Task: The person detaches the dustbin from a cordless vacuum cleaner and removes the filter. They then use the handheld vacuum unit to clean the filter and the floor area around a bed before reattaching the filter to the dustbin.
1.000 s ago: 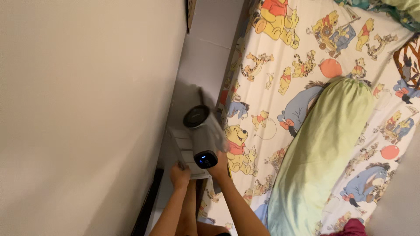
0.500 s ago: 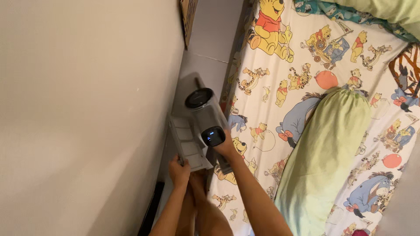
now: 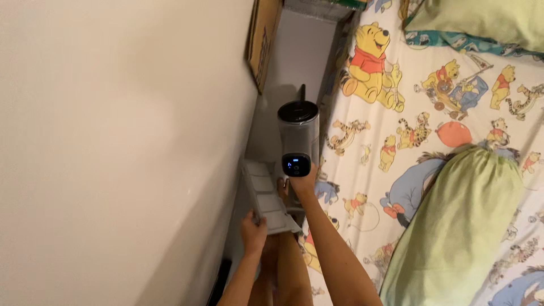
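The right hand [image 3: 303, 182] has pushed the cordless vacuum [image 3: 297, 136] farther forward.

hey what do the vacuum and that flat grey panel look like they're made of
The vacuum looks like hard plastic: a clear, glossy bin with a dark cap and a lit screen. The grey panel seems matte moulded plastic, with raised rectangular sections, though painted metal can't be ruled out.

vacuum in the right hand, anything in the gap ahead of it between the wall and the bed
Nothing visible on the floor strip ahead of the vacuum. A cardboard box leans against the wall further along, beside the path.
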